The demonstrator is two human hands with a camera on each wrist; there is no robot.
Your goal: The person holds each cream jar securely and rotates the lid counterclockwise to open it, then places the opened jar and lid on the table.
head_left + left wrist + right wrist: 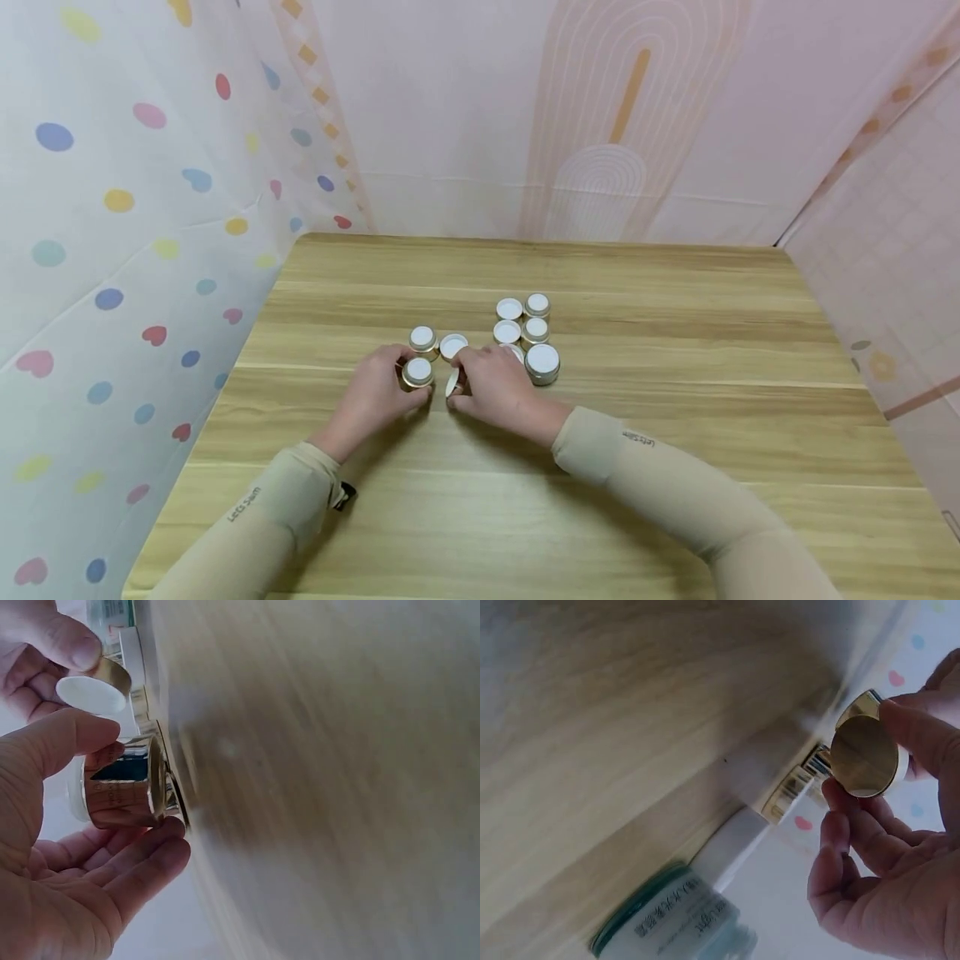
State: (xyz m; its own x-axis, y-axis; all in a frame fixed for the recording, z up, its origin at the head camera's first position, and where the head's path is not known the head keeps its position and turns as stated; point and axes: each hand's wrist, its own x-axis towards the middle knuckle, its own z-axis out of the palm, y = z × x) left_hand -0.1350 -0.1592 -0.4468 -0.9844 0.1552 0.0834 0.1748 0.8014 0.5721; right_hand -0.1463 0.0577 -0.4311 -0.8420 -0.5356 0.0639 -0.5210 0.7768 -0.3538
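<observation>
My left hand (377, 392) holds a small gold jar (417, 372) with a white top, thumb on one side and fingers on the other. In the left wrist view the shiny jar (120, 791) is low over the wooden table. My right hand (498, 387) pinches a gold lid (864, 756) on edge, its white inside (452, 382) turned towards the jar, a small gap apart. Just beyond the held jar stands another gold jar (423, 338) with a white top. Beside that one, a lid (453, 346) lies with its white inside up.
Right of the hands, two small jars (536, 328) and a larger greenish jar (542, 362) form a column. Upturned lids (507, 332) lie alongside it, one partly hidden by my right hand. Patterned cloth (450, 125) hangs behind the table (675, 417).
</observation>
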